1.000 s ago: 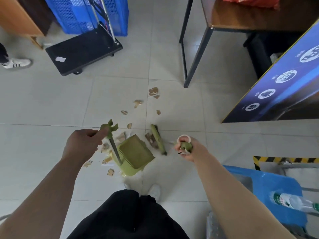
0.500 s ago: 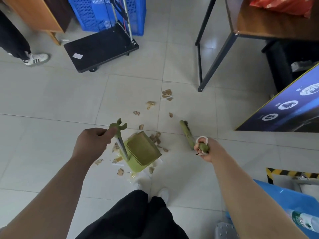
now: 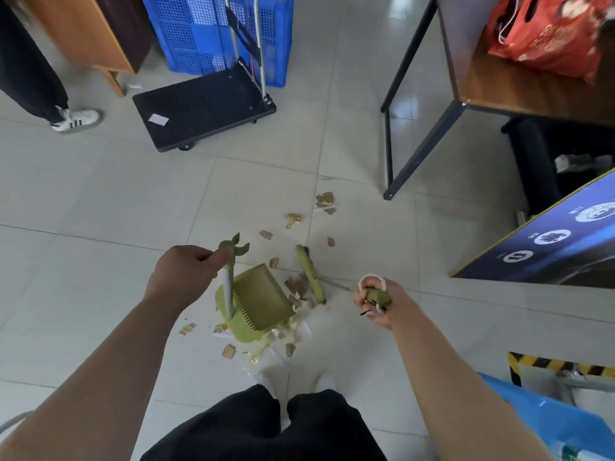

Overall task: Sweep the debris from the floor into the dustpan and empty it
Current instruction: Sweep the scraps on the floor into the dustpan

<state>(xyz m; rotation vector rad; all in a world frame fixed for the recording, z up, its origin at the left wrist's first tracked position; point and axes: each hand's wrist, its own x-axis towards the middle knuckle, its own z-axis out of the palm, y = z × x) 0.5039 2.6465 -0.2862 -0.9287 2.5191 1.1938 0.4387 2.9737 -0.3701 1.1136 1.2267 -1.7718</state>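
Two hands work mid-frame: my left hand [image 3: 181, 277] grips the dustpan handle [image 3: 233, 252], with the green dustpan [image 3: 258, 302] resting on the tiled floor [image 3: 100, 201]. My right hand [image 3: 379, 302] clenches the broom handle [image 3: 374, 296], its broom head [image 3: 311, 272] just right of the pan. Cardboard scraps [image 3: 324, 199] trail toward centre; a black cart [image 3: 203, 109] sits upper left.
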